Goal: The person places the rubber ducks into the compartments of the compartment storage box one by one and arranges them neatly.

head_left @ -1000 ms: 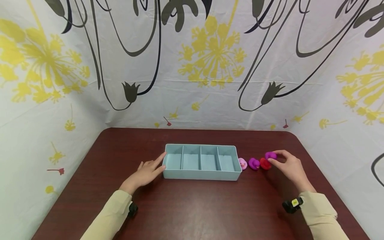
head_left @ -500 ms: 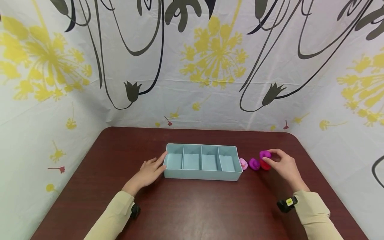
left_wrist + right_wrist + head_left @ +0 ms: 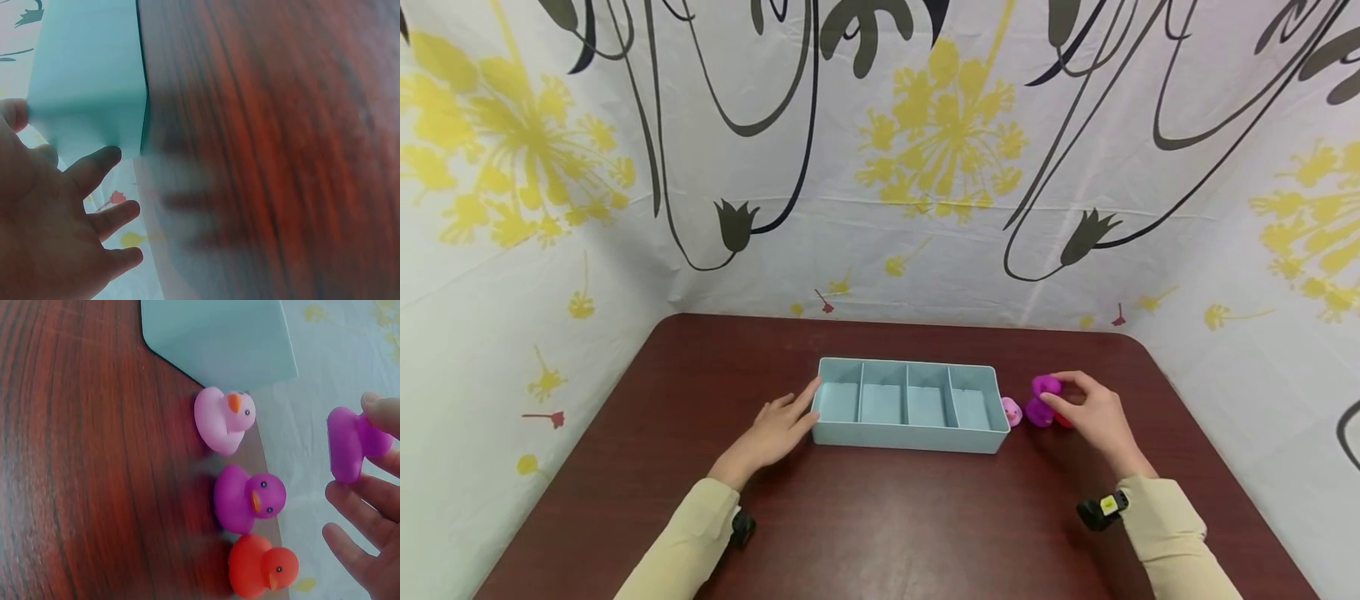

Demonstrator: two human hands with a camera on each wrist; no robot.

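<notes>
My right hand [image 3: 1093,414] pinches a purple rubber duck [image 3: 350,444] between thumb and fingers, held above the row of ducks. Below it on the table sit a pink rubber duck [image 3: 220,422], a second purple rubber duck [image 3: 240,499] and a red rubber duck [image 3: 253,565]. The pink one is right by the end of a pale blue tray [image 3: 910,437] with several compartments. In the head view the red duck is mostly hidden behind my right fingers. My left hand [image 3: 771,432] has its fingers spread, fingertips against the tray's left end.
The dark red-brown table [image 3: 880,525] has rounded far corners. A white patterned cloth [image 3: 820,167] hangs right behind it and along both sides. Black wrist cameras sit at both cuffs.
My right hand has carried the purple duck leftward, from over the red duck to over the other purple one. The left hand stays at the tray's end. The head view has shifted slightly.
</notes>
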